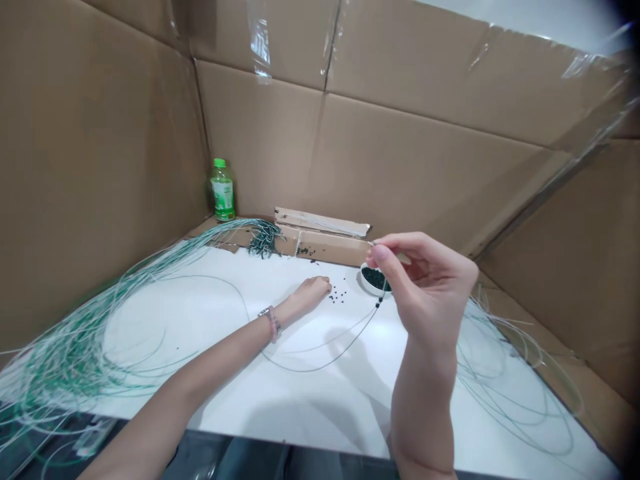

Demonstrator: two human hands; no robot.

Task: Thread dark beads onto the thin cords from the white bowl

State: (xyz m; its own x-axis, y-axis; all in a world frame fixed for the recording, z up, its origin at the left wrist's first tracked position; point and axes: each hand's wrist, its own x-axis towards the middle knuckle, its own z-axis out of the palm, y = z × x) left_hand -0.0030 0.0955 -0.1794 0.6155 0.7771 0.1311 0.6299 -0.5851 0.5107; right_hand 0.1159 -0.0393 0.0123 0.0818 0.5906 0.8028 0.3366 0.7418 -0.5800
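Note:
My right hand [425, 287] is raised above the white table, its thumb and forefinger pinching the end of a thin dark cord [345, 350]. Several small dark beads [379, 302] are strung on the cord below my fingers, and the cord droops in a loop onto the table. My left hand [313, 293] rests on the tabletop with curled fingers, right beside scattered loose beads [336, 296]. Whether it holds a bead is hidden. A small white bowl [374, 280] of dark beads stands just behind my right hand.
Bundled green-and-white cords [75, 347] sprawl across the left of the white table [320, 400], and more lie at right. A tassel of beaded strands [264, 239] lies at the back. A green-capped bottle [223, 190] stands in the corner of the cardboard walls [390, 160].

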